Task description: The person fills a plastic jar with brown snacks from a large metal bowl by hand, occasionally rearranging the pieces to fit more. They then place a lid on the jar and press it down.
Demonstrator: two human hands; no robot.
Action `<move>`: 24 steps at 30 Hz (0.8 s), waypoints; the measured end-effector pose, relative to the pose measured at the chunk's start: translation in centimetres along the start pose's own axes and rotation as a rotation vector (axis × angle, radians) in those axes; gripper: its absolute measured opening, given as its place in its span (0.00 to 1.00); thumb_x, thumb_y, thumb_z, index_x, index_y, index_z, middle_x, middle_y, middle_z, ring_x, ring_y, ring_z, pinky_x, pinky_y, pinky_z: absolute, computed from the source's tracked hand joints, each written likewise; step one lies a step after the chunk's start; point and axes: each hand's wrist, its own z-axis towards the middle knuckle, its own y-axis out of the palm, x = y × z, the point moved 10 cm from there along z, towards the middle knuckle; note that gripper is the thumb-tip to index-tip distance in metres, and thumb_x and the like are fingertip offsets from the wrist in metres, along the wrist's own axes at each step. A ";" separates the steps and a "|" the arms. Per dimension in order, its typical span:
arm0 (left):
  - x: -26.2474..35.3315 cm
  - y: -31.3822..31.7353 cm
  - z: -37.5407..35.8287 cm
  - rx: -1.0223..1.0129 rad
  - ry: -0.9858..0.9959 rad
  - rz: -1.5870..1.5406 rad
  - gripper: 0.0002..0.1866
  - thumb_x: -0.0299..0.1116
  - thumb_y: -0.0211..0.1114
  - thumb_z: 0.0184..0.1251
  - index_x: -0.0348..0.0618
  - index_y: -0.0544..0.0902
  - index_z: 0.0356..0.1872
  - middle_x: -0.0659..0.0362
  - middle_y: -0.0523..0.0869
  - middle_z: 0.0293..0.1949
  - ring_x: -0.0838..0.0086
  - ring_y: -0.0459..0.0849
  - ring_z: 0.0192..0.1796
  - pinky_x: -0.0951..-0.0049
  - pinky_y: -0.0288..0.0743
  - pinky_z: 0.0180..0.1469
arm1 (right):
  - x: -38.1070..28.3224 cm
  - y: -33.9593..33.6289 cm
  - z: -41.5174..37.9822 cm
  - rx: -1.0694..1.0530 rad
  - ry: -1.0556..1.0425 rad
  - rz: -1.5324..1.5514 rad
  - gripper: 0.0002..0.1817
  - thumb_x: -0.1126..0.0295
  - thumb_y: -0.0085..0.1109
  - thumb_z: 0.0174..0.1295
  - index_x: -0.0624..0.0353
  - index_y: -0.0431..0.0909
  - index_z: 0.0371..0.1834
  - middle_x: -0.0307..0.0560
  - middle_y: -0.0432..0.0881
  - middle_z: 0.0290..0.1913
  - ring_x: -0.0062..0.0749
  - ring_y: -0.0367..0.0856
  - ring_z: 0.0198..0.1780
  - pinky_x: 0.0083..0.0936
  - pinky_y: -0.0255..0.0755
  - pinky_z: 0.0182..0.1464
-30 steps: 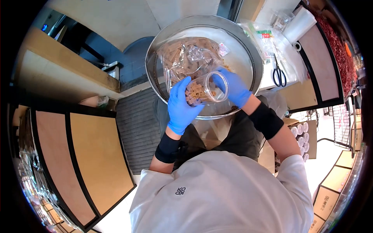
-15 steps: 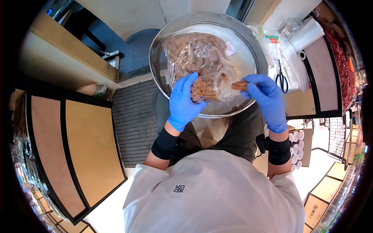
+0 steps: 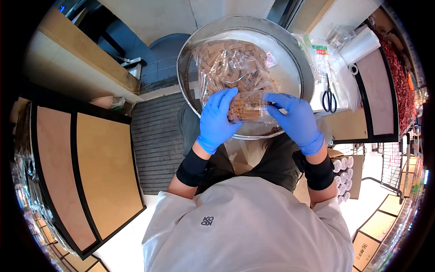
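Observation:
My left hand (image 3: 219,120), in a blue glove, is wrapped round a clear plastic jar (image 3: 258,105) that lies on its side. Flat brown strips (image 3: 242,111) fill its bottom end. My right hand (image 3: 299,120), gloved alike, is at the jar's mouth with its fingers curled and the tips at or inside the rim. What those fingertips hold, if anything, is hidden. Just beyond the jar a big clear bag (image 3: 231,61) of similar brown pieces rests in a round metal pan (image 3: 308,68).
Right of the pan, black-handled scissors (image 3: 329,97) lie on a counter beside plastic bags and a roll of clear film (image 3: 360,49). Several white-lidded containers (image 3: 343,177) stand lower right. A wood-panelled cabinet (image 3: 106,177) is at left, beside a grey ribbed mat (image 3: 156,145).
My right hand has moved left to the jar's mouth, bringing the brown strips it held there; they no longer show in its fingers. My left hand still holds the jar.

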 end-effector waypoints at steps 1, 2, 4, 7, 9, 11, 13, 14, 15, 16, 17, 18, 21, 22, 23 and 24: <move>-0.2 0.1 0.0 -0.007 -0.011 0.001 0.45 0.28 0.79 0.35 0.48 0.74 0.65 0.55 0.80 0.55 0.58 0.81 0.53 0.62 0.78 0.55 | 0.1 0.2 0.2 -0.015 0.009 -0.039 0.13 0.67 0.67 0.60 0.50 0.85 0.49 0.48 0.87 0.45 0.43 0.86 0.40 0.32 0.79 0.40; -0.3 0.2 0.0 -0.006 -0.012 0.002 0.45 0.28 0.79 0.35 0.48 0.74 0.65 0.55 0.80 0.55 0.58 0.81 0.53 0.62 0.78 0.55 | 0.3 0.4 0.3 -0.016 0.008 -0.038 0.13 0.67 0.67 0.60 0.50 0.85 0.49 0.48 0.87 0.45 0.43 0.86 0.40 0.32 0.79 0.40; 0.1 0.2 0.1 -0.002 0.045 0.028 0.45 0.28 0.78 0.36 0.48 0.74 0.65 0.55 0.80 0.56 0.57 0.80 0.54 0.61 0.77 0.57 | -0.2 0.9 0.3 0.028 -0.107 -0.137 0.12 0.68 0.67 0.58 0.50 0.86 0.47 0.47 0.87 0.44 0.44 0.86 0.40 0.34 0.80 0.41; 0.1 0.3 0.1 -0.010 0.018 0.023 0.45 0.28 0.78 0.36 0.49 0.73 0.66 0.55 0.80 0.56 0.55 0.79 0.56 0.60 0.75 0.59 | -0.3 1.3 0.6 0.028 -0.130 -0.216 0.12 0.68 0.67 0.57 0.49 0.86 0.45 0.46 0.87 0.44 0.45 0.86 0.40 0.35 0.80 0.42; 0.0 0.2 0.0 -0.013 0.011 0.027 0.45 0.28 0.78 0.36 0.49 0.73 0.66 0.55 0.80 0.56 0.55 0.79 0.56 0.60 0.75 0.59 | 0.4 1.2 0.6 0.023 -0.086 -0.165 0.12 0.67 0.67 0.57 0.49 0.87 0.45 0.47 0.87 0.44 0.46 0.86 0.40 0.34 0.80 0.42; 0.0 0.2 0.0 -0.014 0.005 0.027 0.45 0.28 0.78 0.36 0.49 0.73 0.66 0.54 0.80 0.56 0.55 0.79 0.57 0.59 0.75 0.60 | 0.9 1.1 0.5 0.021 -0.042 -0.119 0.12 0.67 0.68 0.57 0.49 0.87 0.45 0.47 0.87 0.44 0.46 0.86 0.41 0.34 0.80 0.43; 0.0 0.1 0.0 -0.004 0.005 0.019 0.46 0.28 0.78 0.36 0.49 0.73 0.66 0.54 0.80 0.57 0.54 0.78 0.57 0.59 0.75 0.60 | 1.2 0.8 0.4 0.045 0.003 -0.062 0.13 0.66 0.68 0.57 0.49 0.87 0.46 0.48 0.88 0.42 0.47 0.86 0.41 0.33 0.81 0.43; 0.0 0.1 0.0 -0.004 0.003 0.018 0.46 0.28 0.78 0.36 0.49 0.73 0.66 0.54 0.80 0.57 0.54 0.78 0.57 0.59 0.75 0.60 | 1.3 0.9 0.4 0.042 0.004 -0.062 0.13 0.66 0.68 0.57 0.49 0.87 0.46 0.48 0.88 0.42 0.47 0.86 0.41 0.33 0.81 0.43; -0.1 0.2 0.0 -0.009 0.005 0.019 0.46 0.29 0.78 0.36 0.49 0.73 0.66 0.54 0.80 0.57 0.54 0.78 0.57 0.59 0.75 0.60 | 1.1 1.0 0.4 0.034 -0.039 -0.080 0.13 0.66 0.69 0.57 0.50 0.87 0.46 0.48 0.88 0.42 0.47 0.87 0.41 0.33 0.81 0.43; -0.1 0.2 0.0 -0.013 0.008 0.019 0.45 0.29 0.78 0.36 0.50 0.73 0.66 0.54 0.79 0.57 0.55 0.78 0.57 0.59 0.75 0.60 | 0.9 1.1 0.4 0.026 -0.083 -0.097 0.13 0.66 0.69 0.57 0.50 0.87 0.46 0.48 0.88 0.41 0.47 0.87 0.40 0.32 0.81 0.43; -0.1 0.2 0.0 -0.013 0.008 0.019 0.45 0.29 0.78 0.36 0.50 0.73 0.66 0.54 0.79 0.57 0.55 0.78 0.57 0.59 0.75 0.60 | 1.0 1.0 0.5 0.025 -0.082 -0.098 0.13 0.66 0.69 0.57 0.50 0.87 0.46 0.48 0.88 0.41 0.47 0.87 0.40 0.32 0.81 0.43; 0.0 0.2 0.0 -0.017 0.013 0.028 0.45 0.29 0.78 0.36 0.50 0.73 0.66 0.54 0.80 0.57 0.55 0.78 0.57 0.59 0.75 0.60 | 0.8 1.3 0.6 -0.013 -0.115 -0.050 0.13 0.67 0.69 0.57 0.50 0.87 0.46 0.48 0.88 0.42 0.47 0.87 0.40 0.32 0.81 0.43; 0.1 0.1 0.0 -0.012 0.012 0.034 0.45 0.29 0.78 0.36 0.50 0.73 0.66 0.55 0.80 0.56 0.55 0.78 0.57 0.59 0.75 0.60 | 0.6 1.4 0.7 -0.049 -0.184 -0.035 0.12 0.67 0.68 0.58 0.51 0.87 0.45 0.48 0.88 0.42 0.46 0.87 0.40 0.32 0.81 0.42; 0.1 0.1 0.0 -0.005 0.004 0.028 0.45 0.29 0.78 0.36 0.50 0.73 0.66 0.55 0.80 0.56 0.55 0.78 0.57 0.59 0.75 0.60 | 0.4 1.3 0.6 -0.050 -0.216 -0.067 0.11 0.67 0.68 0.58 0.51 0.87 0.45 0.48 0.88 0.42 0.46 0.87 0.40 0.32 0.81 0.42; 0.1 0.1 0.0 -0.006 0.005 0.027 0.45 0.29 0.78 0.36 0.50 0.73 0.66 0.55 0.80 0.56 0.55 0.78 0.57 0.59 0.75 0.60 | 0.5 1.4 0.6 -0.049 -0.215 -0.068 0.11 0.67 0.68 0.58 0.51 0.87 0.45 0.48 0.88 0.42 0.46 0.87 0.40 0.32 0.81 0.42; 0.0 0.1 0.0 -0.002 0.007 0.022 0.45 0.30 0.78 0.36 0.50 0.73 0.66 0.55 0.80 0.56 0.55 0.78 0.57 0.59 0.75 0.60 | 0.7 1.3 0.6 -0.036 -0.196 -0.086 0.11 0.68 0.68 0.58 0.52 0.87 0.44 0.48 0.88 0.42 0.45 0.87 0.39 0.31 0.81 0.42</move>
